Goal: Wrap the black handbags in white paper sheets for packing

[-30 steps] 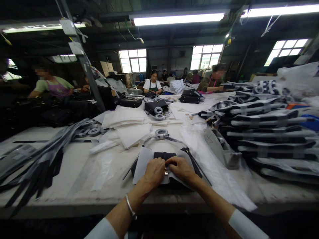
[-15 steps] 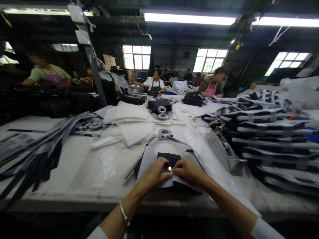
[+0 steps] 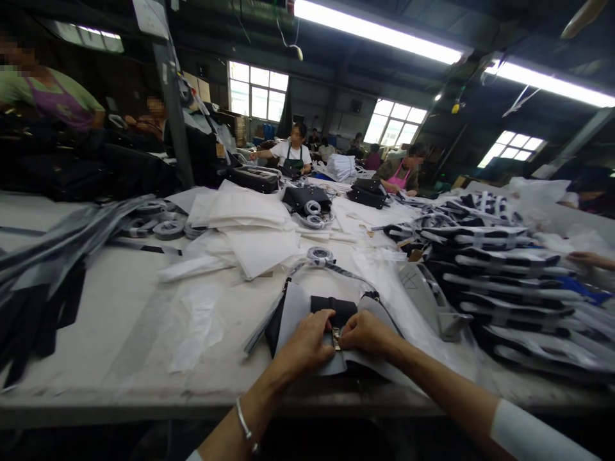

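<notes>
A black handbag (image 3: 319, 303) lies near the table's front edge, with pale grey sheets (image 3: 294, 307) over its sides and its strap arched behind. My left hand (image 3: 307, 339) grips the bag's front flap, thumb and curled fingers on the left of a shiny metal clasp (image 3: 336, 339). From the right, my right hand (image 3: 368, 333) pinches at that clasp, fingers pressed together. Its fingertips partly cover the metal, so the exact hold is hard to see. A wrapped coil (image 3: 319, 255) sits at the top of the strap.
Wrapped black straps (image 3: 57, 282) lie at left. White sheets (image 3: 245, 214) are piled beyond the bag. A grey tape dispenser (image 3: 430, 301) stands right, beside a tall stack of wrapped black pieces (image 3: 504, 275). Co-workers sit across the table, and another person's hand (image 3: 590, 258) shows at far right.
The view has tilted and shifted. Both hands stay at the clasp, which now shows more of its metal face between them. Another person's hand has come into view at far right.
</notes>
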